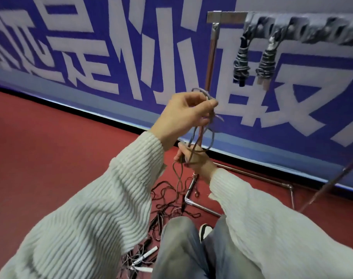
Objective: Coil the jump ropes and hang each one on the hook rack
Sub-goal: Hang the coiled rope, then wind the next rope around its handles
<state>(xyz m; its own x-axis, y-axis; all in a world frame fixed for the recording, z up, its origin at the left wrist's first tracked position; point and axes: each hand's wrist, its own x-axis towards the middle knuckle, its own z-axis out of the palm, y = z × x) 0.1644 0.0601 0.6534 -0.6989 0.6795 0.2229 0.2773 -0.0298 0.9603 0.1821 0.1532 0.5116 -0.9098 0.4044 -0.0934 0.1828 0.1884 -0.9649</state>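
Jump rope (201,135): loops pinched up top by left hand (183,115), lower part gripped by right hand (193,160), fingers partly hidden. Hook rack (304,27) blurred, cut off at right w/ two coiled ropes (252,63).

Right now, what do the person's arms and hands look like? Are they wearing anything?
Both arms wear a chunky, ribbed knit sweater in a pale cream-white. The left sleeve is loose and baggy, with a ribbed cuff near the wrist. The right sleeve matches it. The left hand and right hand are bare: no gloves, and no rings or watch that I can see.
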